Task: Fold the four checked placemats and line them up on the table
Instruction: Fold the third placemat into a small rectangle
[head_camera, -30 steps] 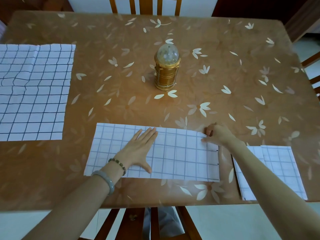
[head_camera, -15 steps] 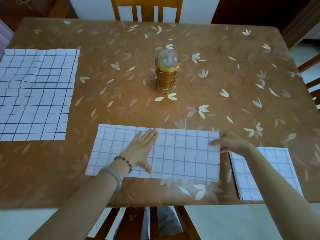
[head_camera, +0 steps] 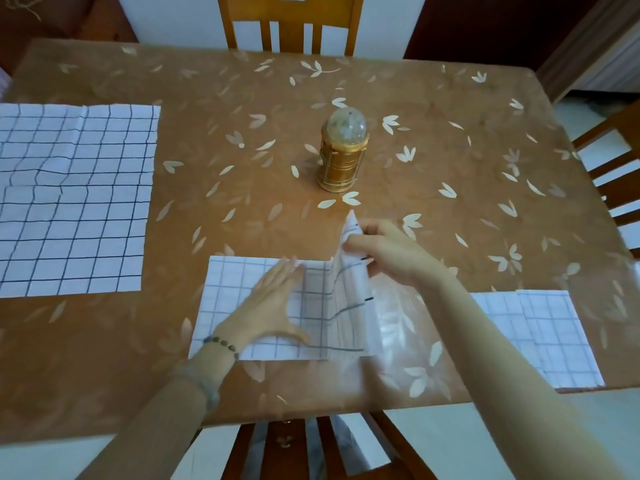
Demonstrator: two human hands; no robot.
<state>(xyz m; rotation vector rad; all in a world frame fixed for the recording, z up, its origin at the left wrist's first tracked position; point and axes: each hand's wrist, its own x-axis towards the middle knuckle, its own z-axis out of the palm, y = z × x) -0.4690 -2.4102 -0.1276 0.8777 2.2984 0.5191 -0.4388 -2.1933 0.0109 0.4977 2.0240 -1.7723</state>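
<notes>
Three checked cloths are in view on the table [head_camera: 433, 109]. Your left hand [head_camera: 273, 306] lies flat, palm down and fingers spread, pressing the middle placemat [head_camera: 228, 299] against the tabletop near the front edge. Your right hand [head_camera: 388, 252] pinches that same placemat's right end between thumb and fingers and holds it raised; the lifted flap stands nearly upright, its top corner pointing toward the gold lantern [head_camera: 343, 157]. Fold line sits just right of your left fingertips. The left portion of the cloth stays flat on the table.

Unfolded placemat [head_camera: 76, 199]: spread flat at the table's left side, well apart from the one in hand, creases visible across it.

Folded placemat [head_camera: 547, 337]: lies at the front right corner, partly hidden under your right forearm; layers show a stepped edge along the top.

Lantern stands upright near table centre, touching no cloth. A wooden chair [head_camera: 287, 22] sits at the far side.
</notes>
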